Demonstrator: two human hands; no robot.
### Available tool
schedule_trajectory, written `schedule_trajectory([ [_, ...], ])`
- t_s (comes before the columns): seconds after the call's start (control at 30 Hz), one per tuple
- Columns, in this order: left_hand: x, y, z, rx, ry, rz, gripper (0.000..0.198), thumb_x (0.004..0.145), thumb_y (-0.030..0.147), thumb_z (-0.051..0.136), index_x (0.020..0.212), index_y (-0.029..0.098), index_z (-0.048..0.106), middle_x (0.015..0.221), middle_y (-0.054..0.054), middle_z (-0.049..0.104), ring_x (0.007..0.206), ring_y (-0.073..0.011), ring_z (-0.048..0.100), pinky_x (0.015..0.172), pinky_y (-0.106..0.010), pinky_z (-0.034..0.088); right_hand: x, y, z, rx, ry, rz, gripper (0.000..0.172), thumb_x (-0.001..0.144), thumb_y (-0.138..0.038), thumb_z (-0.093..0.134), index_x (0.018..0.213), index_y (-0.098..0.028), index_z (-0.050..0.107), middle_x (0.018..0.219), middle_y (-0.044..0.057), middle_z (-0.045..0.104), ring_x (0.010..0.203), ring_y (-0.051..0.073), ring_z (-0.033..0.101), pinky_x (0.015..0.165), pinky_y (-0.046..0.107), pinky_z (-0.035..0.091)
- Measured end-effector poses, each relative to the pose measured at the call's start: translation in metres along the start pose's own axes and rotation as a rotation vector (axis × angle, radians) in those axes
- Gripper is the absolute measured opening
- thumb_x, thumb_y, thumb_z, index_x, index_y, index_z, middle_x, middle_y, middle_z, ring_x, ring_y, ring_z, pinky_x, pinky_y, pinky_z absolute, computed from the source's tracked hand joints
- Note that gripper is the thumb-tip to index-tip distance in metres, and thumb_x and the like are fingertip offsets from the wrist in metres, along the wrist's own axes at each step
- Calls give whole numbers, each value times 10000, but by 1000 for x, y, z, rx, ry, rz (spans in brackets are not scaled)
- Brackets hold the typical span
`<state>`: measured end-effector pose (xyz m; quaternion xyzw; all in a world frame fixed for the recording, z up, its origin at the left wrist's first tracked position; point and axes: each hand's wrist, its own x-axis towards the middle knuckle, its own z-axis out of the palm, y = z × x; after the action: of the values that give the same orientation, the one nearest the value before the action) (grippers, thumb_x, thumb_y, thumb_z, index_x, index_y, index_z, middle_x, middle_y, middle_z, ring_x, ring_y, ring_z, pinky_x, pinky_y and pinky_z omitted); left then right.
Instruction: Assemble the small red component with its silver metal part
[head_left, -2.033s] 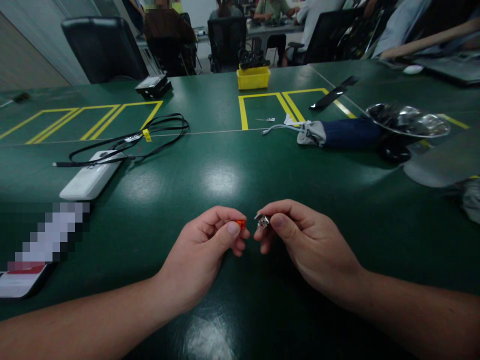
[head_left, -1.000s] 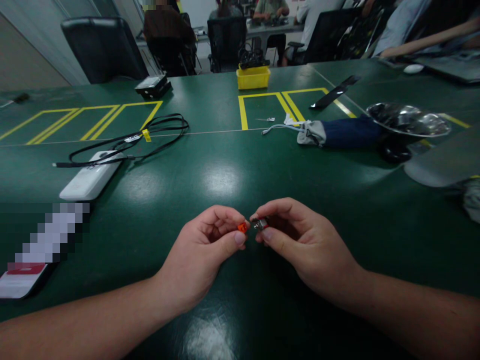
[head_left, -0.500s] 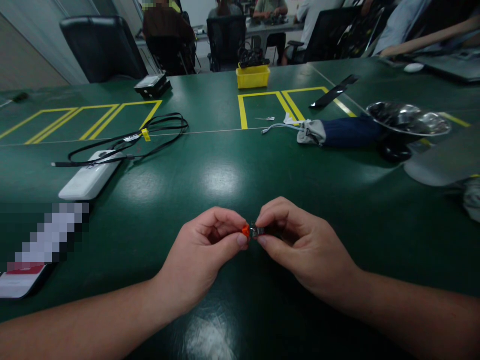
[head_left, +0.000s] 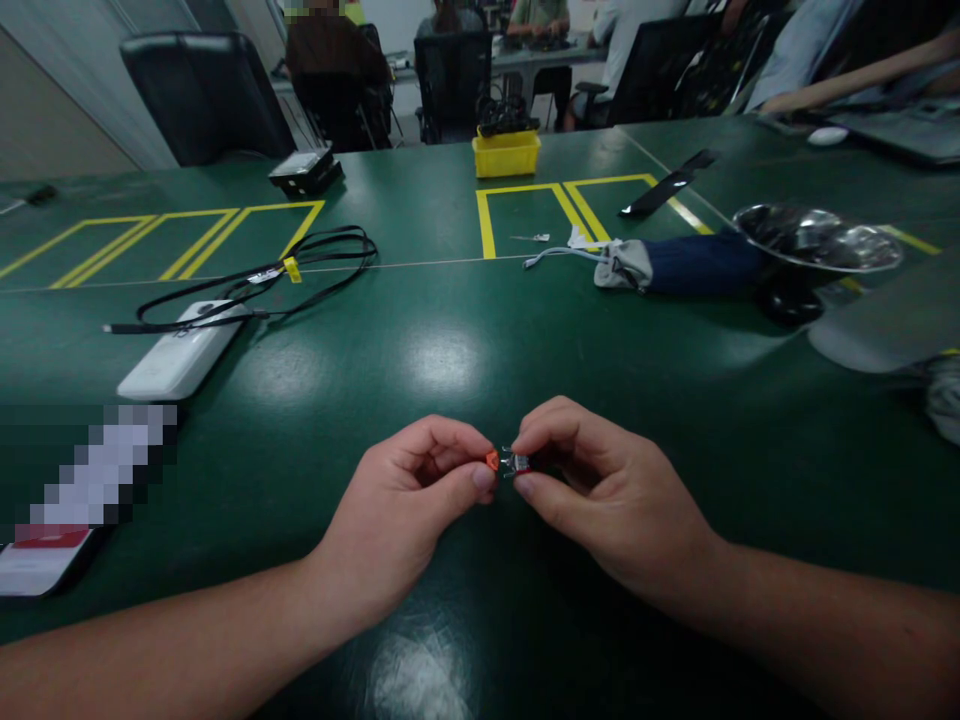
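My left hand [head_left: 420, 510] pinches a small orange piece [head_left: 492, 460] between thumb and forefinger. Facing it, my right hand [head_left: 600, 490] grips a small silver part [head_left: 520, 463] with thin metal prongs that point left toward the orange piece. A narrow gap lies between the fingertips of the two hands, and the prongs sit in it. Whether the prongs touch the orange piece I cannot tell. Both hands are over the green table [head_left: 442, 310], close to its near side.
Left: a white power bank [head_left: 176, 360], a looped black cable [head_left: 330, 240] and a phone [head_left: 45, 570]. Farther off: a yellow bin [head_left: 506, 155] and a black box [head_left: 306, 172]. Right: a blue pouch [head_left: 697, 266] and a metal bowl [head_left: 817, 240]. People sit beyond the table.
The silver part has drawn slightly away from the orange piece, so its prongs show more clearly. Both hands stay in nearly the same place.
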<state>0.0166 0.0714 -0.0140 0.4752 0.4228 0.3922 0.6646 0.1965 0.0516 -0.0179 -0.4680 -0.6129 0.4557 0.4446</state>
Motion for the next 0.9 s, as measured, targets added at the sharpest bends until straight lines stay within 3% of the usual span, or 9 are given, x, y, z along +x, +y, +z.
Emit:
schedule_trajectory([
  [0.9,-1,2,-1,48,-40,-54,94,720,173,703,765,129,632,714,-35,653,658,-122,589,631,-248,475,1,-7,-3,-63,-67,-69,113,787,-129,589,865,-200,629,855,25,609,772,142,580,682,275,488],
])
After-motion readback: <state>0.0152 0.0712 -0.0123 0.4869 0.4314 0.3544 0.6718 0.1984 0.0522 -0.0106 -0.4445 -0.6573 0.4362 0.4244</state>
